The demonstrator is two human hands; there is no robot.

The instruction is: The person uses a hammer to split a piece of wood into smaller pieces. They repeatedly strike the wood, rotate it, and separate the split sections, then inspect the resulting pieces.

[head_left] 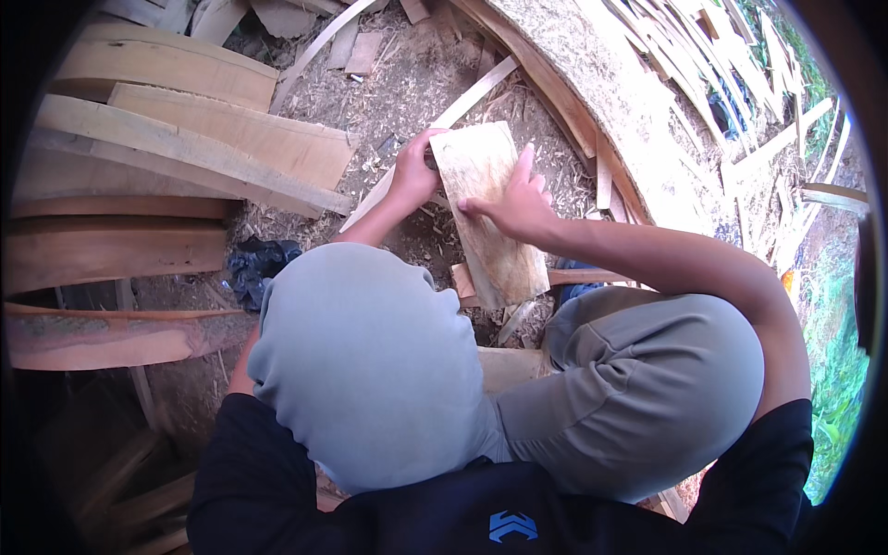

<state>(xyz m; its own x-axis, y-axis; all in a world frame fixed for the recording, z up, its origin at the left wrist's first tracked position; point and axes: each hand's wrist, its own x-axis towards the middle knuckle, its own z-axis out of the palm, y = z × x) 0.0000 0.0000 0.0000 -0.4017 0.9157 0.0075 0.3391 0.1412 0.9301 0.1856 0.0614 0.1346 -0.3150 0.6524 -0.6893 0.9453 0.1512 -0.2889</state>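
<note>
- Left hand (416, 176), one: its fingers are grasping the board's left edge near the top, with the fingertips hiding behind the wood.
- Right hand (520, 209), one: it is lying across the board's face, the thumb pressing near the left edge and one finger stretching toward 12 o'clock; whether the other fingers are curling under the right edge is not showing.
- Board (487, 248), one: it is sitting between the hands, lying at 4 o'clock from the left fingers and directly beneath the right palm. Its long axis is running from 11 toward 5 o'clock. Both hands are touching it; the right is covering its middle.
- Thin strip (474, 93), one: it is passing behind the left hand, slanting from 1 toward 7 o'clock.
- Knees, two: they are flanking the board's lower end at 7 and 4 o'clock.
- Black plastic bag (262, 270), one: it is lying crumpled between 8 and 9 o'clock.
- Planks (236, 129), at least five: they are stacking up around 9 and 10 o'clock.
- Curved slab (618, 111), one: it is arching from 12 to 3 o'clock.
</note>
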